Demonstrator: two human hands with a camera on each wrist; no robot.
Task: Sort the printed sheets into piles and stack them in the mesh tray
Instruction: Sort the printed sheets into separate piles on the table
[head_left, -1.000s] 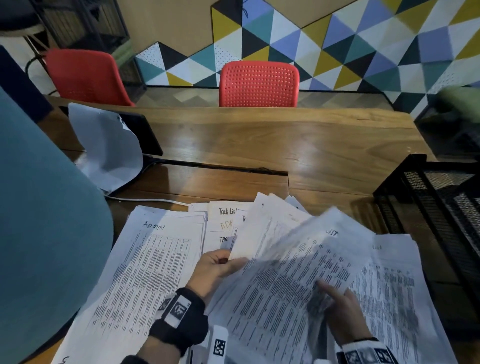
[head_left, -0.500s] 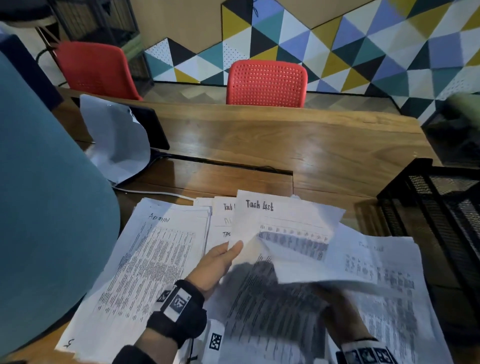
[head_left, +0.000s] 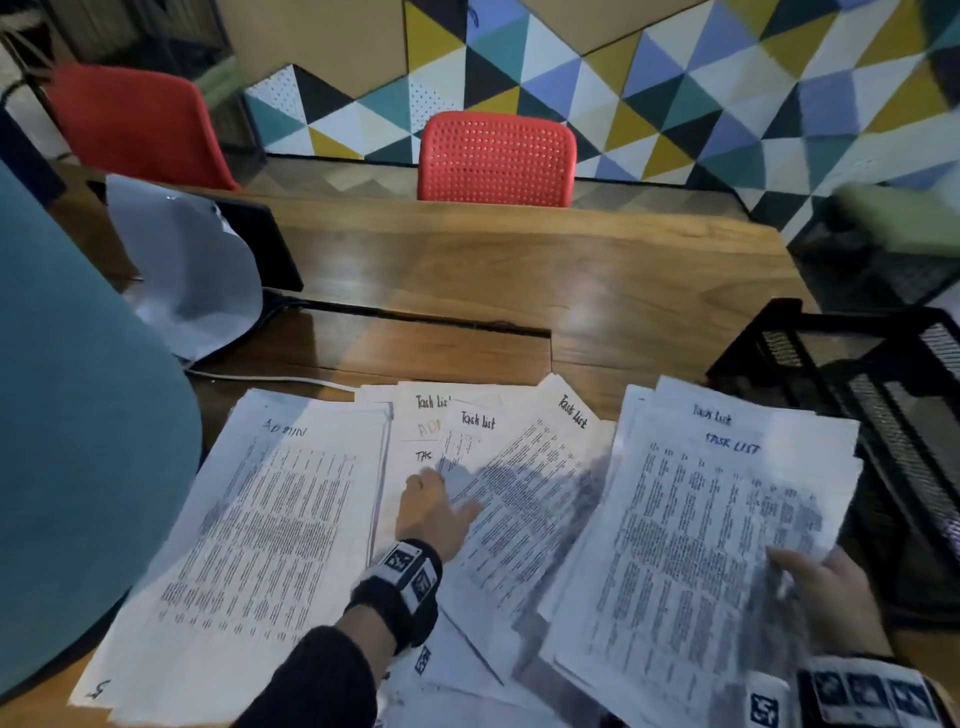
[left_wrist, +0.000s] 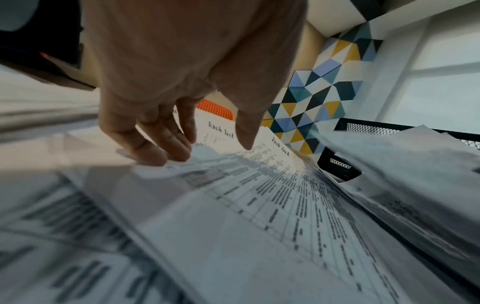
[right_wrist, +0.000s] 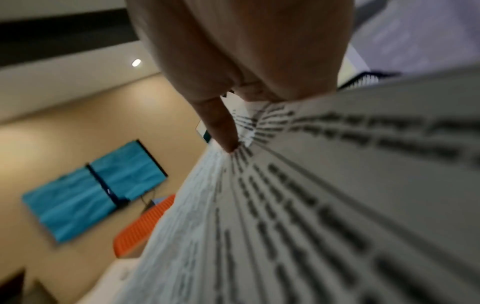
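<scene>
Fingers of both hands on printed sheets spread over the desk (head_left: 597, 270).

Fingers (left_wrist: 155, 142) of the left hand (head_left: 431, 512) lie fairly straight and close together, tips touching the middle pile of "Task List" sheets (head_left: 524, 499), thumb spread apart on the tilted top page. Right hand (head_left: 826, 597) pinches the near right edge of the right "Task List" pile (head_left: 691, 540), thumb (right_wrist: 221, 127) pressed on top and the other fingers hidden beneath the paper. An "Admin" pile (head_left: 260, 530) lies flat at left, beside the middle pile. At the right edge of the desk stands the black mesh tray (head_left: 831, 358), just beyond the right pile. Two red chairs (head_left: 496, 158) stand at the far side.
</scene>
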